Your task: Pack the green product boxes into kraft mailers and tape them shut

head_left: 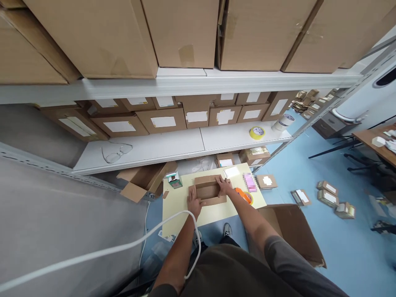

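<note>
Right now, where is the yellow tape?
In the head view, the yellow tape lies on the white shelf, toward its right end, just left of a white tape roll and in front of the labelled boxes.

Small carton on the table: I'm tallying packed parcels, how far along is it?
Done: labelled parcels lie on the floor. In hand: left hand and right hand hold the open carton. Left: it looks unfilled, unsealed, unlabelled; the orange tape dispenser sits beside it.
</note>
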{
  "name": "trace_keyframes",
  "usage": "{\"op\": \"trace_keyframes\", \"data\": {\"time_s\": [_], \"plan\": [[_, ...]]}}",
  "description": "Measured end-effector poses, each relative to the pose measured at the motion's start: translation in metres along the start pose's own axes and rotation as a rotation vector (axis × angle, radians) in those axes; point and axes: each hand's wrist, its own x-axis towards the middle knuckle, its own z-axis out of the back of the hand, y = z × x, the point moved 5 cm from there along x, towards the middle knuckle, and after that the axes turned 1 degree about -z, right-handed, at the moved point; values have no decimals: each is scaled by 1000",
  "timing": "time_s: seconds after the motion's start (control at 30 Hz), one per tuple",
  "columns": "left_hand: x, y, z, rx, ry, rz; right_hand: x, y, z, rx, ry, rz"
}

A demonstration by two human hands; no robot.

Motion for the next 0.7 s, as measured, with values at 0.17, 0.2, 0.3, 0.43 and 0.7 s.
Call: {"op": "trace_keyframes", "data": {"time_s": [0.17,0.2,0.3,0.43,0.7], "plan": [[8,9,-9,24,24,10,20,1,-8,-44,-46,10],[10,11,-11,23,22,17,21,1,-9,-62,-58,26],[16,13,-11,0,47,44,17,-1,-9,-102,-64,85],[18,3,-7,16,176,125,7,0,1,-134,-34,113],[-55,-22,8,-3,23,190,-15,22,52,12,-36,350]]}}
